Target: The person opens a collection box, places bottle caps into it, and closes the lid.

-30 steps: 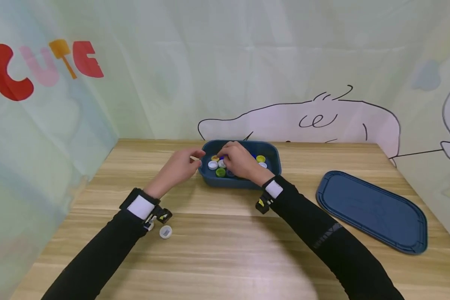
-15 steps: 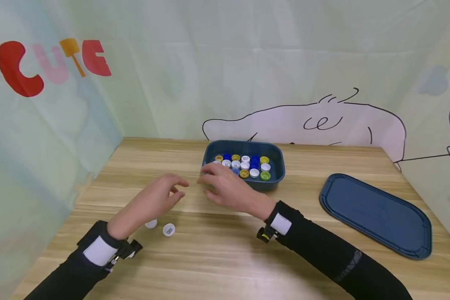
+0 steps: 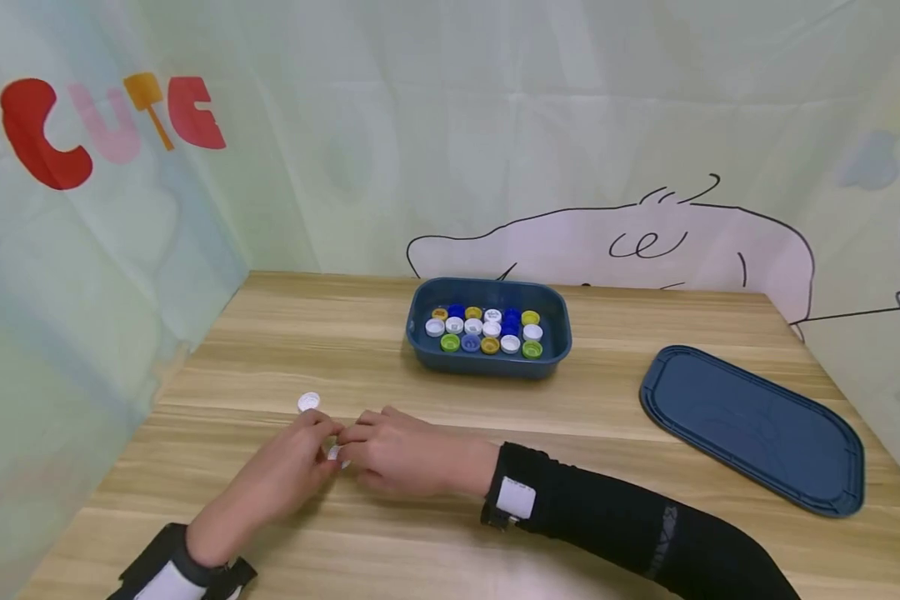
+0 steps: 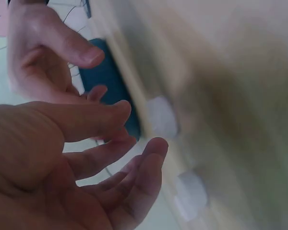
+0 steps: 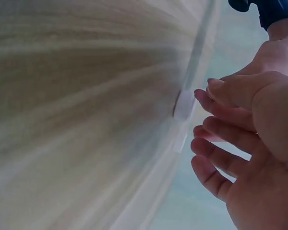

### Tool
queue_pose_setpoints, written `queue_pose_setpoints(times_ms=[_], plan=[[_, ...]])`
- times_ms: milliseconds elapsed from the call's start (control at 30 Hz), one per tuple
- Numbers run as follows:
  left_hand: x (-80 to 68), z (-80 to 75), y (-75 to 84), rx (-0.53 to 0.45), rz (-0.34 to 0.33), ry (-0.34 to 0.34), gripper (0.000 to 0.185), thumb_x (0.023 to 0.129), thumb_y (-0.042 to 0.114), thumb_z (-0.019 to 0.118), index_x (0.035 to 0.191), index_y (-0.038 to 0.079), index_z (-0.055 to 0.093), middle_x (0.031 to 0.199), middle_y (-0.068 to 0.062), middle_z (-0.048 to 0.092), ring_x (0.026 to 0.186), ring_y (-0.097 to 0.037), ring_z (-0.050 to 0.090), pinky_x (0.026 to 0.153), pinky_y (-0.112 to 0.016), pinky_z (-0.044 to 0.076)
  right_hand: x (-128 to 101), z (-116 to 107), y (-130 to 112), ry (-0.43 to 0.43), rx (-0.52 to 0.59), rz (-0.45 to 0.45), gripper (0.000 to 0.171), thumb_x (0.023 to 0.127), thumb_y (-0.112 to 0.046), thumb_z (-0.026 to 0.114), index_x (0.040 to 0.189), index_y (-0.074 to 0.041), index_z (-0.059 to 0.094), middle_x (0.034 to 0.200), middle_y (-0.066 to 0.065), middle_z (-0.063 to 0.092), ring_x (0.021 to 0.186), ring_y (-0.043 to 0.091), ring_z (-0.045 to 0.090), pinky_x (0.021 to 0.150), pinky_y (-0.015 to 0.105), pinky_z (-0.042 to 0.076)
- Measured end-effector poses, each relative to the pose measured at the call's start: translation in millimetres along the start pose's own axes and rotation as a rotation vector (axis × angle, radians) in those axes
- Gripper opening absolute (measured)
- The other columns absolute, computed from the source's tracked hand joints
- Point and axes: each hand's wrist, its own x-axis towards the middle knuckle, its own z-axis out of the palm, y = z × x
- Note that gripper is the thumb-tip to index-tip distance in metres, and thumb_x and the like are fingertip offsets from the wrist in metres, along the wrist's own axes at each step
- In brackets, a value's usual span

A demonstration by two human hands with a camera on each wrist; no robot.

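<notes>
A white bottle cap (image 3: 336, 453) lies on the wooden table between my two hands, partly covered by fingers in the head view. My left hand (image 3: 285, 467) is at its left side and my right hand (image 3: 401, 450) at its right, fingertips close together. Both wrist views show loosely bent fingers with nothing held: the left hand (image 4: 86, 163) hovers beside two blurred white caps, one nearer cap (image 4: 162, 116) and another cap (image 4: 191, 194). In the right wrist view the fingers of the right hand (image 5: 245, 143) stand just short of a white cap (image 5: 184, 104).
Another white cap (image 3: 309, 402) lies just beyond the left hand. A dark blue tray (image 3: 487, 364) at the table's back holds several white, blue, yellow and green caps in rows. A dark blue lid (image 3: 750, 429) lies flat at the right. A printed cloth (image 3: 495, 150) hangs behind.
My right hand has come out of the tray, leftward and nearer to me. My left hand has drawn back from the tray too. The two hands now meet over a loose cap.
</notes>
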Motion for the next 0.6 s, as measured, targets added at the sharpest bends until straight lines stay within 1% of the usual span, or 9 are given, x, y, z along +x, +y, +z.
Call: queue_pose_setpoints(times_ms=[100, 167, 233, 333, 467, 533, 600], plan=[[-2.4, 8.6, 1.3, 0.046, 0.024, 0.032, 0.029, 0.083, 0.002, 0.079, 0.111, -0.001, 0.072, 0.108, -0.008, 0.062, 0.081, -0.014, 0.060, 0.072, -0.035, 0.053, 2, 5, -2, -0.044, -0.017, 0.003, 0.033, 0.104, -0.025, 0.062, 0.135, -0.017, 0.066, 0.142, -0.005, 0.060, 0.125, 0.013, 0.052, 0.098, 0.031, 0.046], [-2.1, 12.3, 2.5, 0.055, 0.024, 0.029, 0.030, 0.083, 0.001, 0.079, 0.111, -0.002, 0.072, 0.105, -0.009, 0.063, 0.084, -0.017, 0.061, 0.075, -0.039, 0.054, 2, 8, -3, -0.064, -0.016, 0.006, 0.033, 0.105, -0.025, 0.061, 0.137, -0.017, 0.065, 0.142, -0.005, 0.060, 0.126, 0.012, 0.052, 0.101, 0.034, 0.047], [-1.0, 15.1, 3.3, 0.038, 0.015, 0.010, 0.027, 0.083, 0.000, 0.079, 0.109, 0.000, 0.073, 0.099, -0.007, 0.063, 0.085, -0.018, 0.061, 0.076, -0.040, 0.054, 1, 9, -3, -0.075, -0.008, 0.008, 0.033, 0.105, -0.024, 0.061, 0.136, -0.016, 0.066, 0.141, -0.005, 0.061, 0.126, 0.013, 0.053, 0.102, 0.035, 0.047], [0.5, 17.8, 3.9, 0.001, -0.004, -0.012, 0.022, 0.083, -0.002, 0.079, 0.104, 0.002, 0.074, 0.091, -0.003, 0.062, 0.082, -0.016, 0.059, 0.073, -0.039, 0.053, 0, 11, -4, -0.079, 0.012, 0.011, 0.032, 0.104, -0.021, 0.063, 0.135, -0.015, 0.067, 0.140, -0.003, 0.062, 0.126, 0.013, 0.054, 0.104, 0.037, 0.047], [2.4, 20.6, 5.6, -0.068, -0.007, -0.020, 0.019, 0.079, -0.007, 0.074, 0.094, 0.004, 0.071, 0.085, -0.001, 0.056, 0.076, -0.013, 0.052, 0.066, -0.031, 0.048, -1, 13, -3, -0.011, 0.030, -0.024, 0.022, 0.103, -0.013, 0.063, 0.122, -0.012, 0.073, 0.123, -0.003, 0.069, 0.113, 0.008, 0.061, 0.099, 0.024, 0.048], [3.2, 22.6, 7.6, -0.100, 0.008, -0.021, 0.018, 0.075, -0.007, 0.072, 0.088, 0.005, 0.069, 0.083, -0.001, 0.053, 0.073, -0.013, 0.049, 0.062, -0.028, 0.045, -2, 15, -2, 0.037, 0.055, -0.047, 0.019, 0.102, -0.008, 0.063, 0.115, -0.012, 0.076, 0.113, -0.003, 0.071, 0.103, 0.003, 0.062, 0.093, 0.016, 0.047], [4.3, 24.4, 10.7, -0.130, 0.011, -0.026, 0.019, 0.071, -0.006, 0.072, 0.085, 0.006, 0.066, 0.081, -0.001, 0.051, 0.071, -0.013, 0.047, 0.059, -0.026, 0.042, -4, 15, 0, 0.074, 0.103, -0.057, 0.020, 0.099, -0.002, 0.064, 0.110, -0.011, 0.078, 0.106, -0.004, 0.070, 0.096, 0.000, 0.061, 0.087, 0.011, 0.046]])
